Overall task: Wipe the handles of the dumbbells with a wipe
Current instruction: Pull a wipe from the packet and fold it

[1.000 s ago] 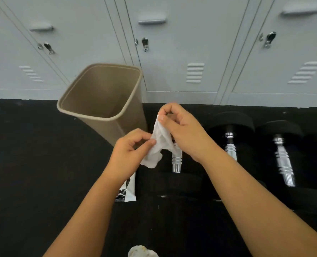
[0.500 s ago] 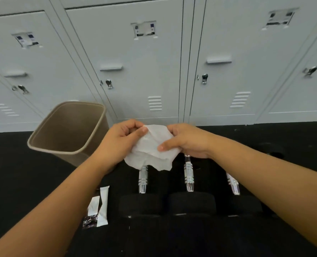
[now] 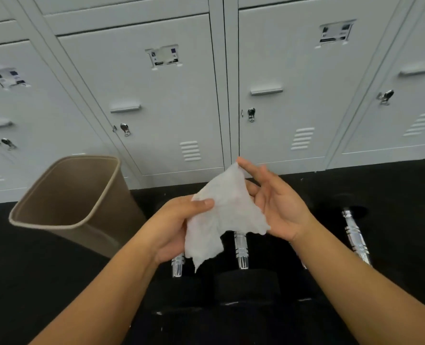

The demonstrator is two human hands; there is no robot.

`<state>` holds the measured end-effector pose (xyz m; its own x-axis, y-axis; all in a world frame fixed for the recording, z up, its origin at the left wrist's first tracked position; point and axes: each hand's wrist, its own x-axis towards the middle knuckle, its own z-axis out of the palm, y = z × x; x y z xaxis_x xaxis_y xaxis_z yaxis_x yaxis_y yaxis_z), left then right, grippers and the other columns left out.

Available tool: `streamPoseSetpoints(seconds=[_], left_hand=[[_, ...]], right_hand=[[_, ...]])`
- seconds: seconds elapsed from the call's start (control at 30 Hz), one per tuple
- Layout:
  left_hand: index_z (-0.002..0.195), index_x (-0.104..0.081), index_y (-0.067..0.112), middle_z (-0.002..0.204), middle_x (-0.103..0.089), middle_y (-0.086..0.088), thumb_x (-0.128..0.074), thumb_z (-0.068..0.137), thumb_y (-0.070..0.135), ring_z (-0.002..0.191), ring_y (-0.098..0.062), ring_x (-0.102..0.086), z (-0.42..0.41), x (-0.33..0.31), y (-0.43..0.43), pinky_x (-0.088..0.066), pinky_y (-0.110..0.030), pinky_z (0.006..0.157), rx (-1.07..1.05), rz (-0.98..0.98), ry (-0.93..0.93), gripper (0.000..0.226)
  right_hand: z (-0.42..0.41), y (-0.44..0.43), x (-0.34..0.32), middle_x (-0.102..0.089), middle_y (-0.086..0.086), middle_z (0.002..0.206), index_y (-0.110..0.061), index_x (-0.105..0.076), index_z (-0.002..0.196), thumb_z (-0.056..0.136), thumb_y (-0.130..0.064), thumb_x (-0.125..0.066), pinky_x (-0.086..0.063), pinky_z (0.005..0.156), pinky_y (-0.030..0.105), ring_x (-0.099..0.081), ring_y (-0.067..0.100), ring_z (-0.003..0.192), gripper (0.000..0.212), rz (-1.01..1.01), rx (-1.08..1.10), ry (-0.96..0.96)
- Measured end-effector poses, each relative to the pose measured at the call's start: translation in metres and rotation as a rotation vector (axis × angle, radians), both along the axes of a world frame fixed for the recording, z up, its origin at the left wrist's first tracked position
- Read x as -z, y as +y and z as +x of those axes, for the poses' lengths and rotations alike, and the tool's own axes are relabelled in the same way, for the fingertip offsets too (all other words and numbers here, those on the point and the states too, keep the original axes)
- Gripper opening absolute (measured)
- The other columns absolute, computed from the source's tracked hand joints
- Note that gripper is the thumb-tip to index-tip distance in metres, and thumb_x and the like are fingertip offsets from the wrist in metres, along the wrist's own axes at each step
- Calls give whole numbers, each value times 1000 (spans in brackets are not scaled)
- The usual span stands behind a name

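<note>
A white wipe (image 3: 225, 215) is spread out between both hands, above the dumbbells. My left hand (image 3: 174, 225) pinches its left edge with the thumb on top. My right hand (image 3: 278, 207) has its fingers stretched out behind the wipe and holds up the top corner at the fingertips. Black dumbbells lie in a row on the dark floor below. Their chrome handles show under the wipe: one at the left (image 3: 177, 266), one in the middle (image 3: 240, 247) and one at the right (image 3: 355, 237). My right forearm hides part of another.
A tan waste bin (image 3: 64, 224) stands tilted on the floor to the left of my hands. Grey lockers (image 3: 166, 100) with latches run along the back. The floor (image 3: 32, 270) is black.
The wipe has been opened from a bunched state into a flat sheet. My right hand has shifted to its top corner with fingers spread. The view has tilted up, so the small wipe packets have left the frame.
</note>
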<state>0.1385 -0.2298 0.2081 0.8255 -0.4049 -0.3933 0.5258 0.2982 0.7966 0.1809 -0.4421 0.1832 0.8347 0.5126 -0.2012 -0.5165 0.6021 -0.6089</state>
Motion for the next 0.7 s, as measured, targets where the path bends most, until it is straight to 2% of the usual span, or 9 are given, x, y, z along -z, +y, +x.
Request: streamPoseSetpoints(seconds=[0.1,0.17,0.27,0.33,0.37,0.47,0.57,0.63,0.7], left_hand=[[128,-60,2,126,-62,-22,-77,78,19,114,-33,-62,0,3,-4,-51,-48,99,-108,-130,-48,55],[125,-63,4,118,-64,-20,-74,80,18,110,-33,-63,2,4,-6,-51,-52,98,-179,-156,-67,48],[133,-55,4,125,-60,-21,-59,89,13,115,-35,-59,2,4,-10,-47,-54,101,-163,-139,-137,46],[137,-52,4,135,-56,-24,-57,89,8,124,-39,-54,0,5,-11,-42,-56,106,-158,-111,-156,49],[137,-51,4,137,-55,-24,-56,88,6,126,-40,-53,-2,7,-10,-41,-57,107,-157,-105,-161,49],[138,-50,2,139,-53,-25,-54,88,2,129,-42,-51,-8,9,-4,-40,-58,107,-145,-107,-176,51],[137,-51,0,139,-54,-24,-50,90,1,128,-40,-52,-12,8,4,-44,-54,104,-162,-116,-165,47],[134,-55,0,135,-58,-23,-46,95,5,123,-38,-57,-13,5,10,-51,-49,98,-193,-107,-140,41],[130,-60,3,132,-61,-22,-42,97,8,118,-34,-62,-14,4,16,-57,-44,89,-235,-89,-132,38]], right_hand=[[-14,5,21,-71,15,110,-10,-42,141,81,-63,-54,-58,78,41,-71,28,97,81,65,43,223],[-28,10,34,-64,22,125,-3,-42,139,73,-74,-55,-52,92,49,-64,35,113,98,98,-51,314],[-42,15,42,-54,20,139,-4,-48,137,64,-82,-52,-28,112,59,-50,35,130,108,107,-210,231],[-43,18,37,-50,16,143,-9,-51,136,68,-76,-58,-20,115,60,-44,34,135,96,84,-270,129],[-42,20,34,-49,16,143,-9,-54,134,73,-66,-63,-20,116,58,-44,34,134,84,84,-268,91],[-36,23,24,-56,15,136,-10,-58,129,88,-35,-61,-35,109,51,-53,33,126,47,52,-158,50],[-29,19,18,-54,17,138,-9,-51,135,90,-15,-59,-48,99,47,-55,33,123,46,-18,-79,26],[-23,15,14,-60,17,129,-8,-57,127,88,-11,-62,-56,85,42,-62,30,111,40,-108,-3,25],[-19,10,9,-66,15,117,-8,-63,117,88,-8,-59,-58,78,38,-66,26,100,29,-169,67,-5]])
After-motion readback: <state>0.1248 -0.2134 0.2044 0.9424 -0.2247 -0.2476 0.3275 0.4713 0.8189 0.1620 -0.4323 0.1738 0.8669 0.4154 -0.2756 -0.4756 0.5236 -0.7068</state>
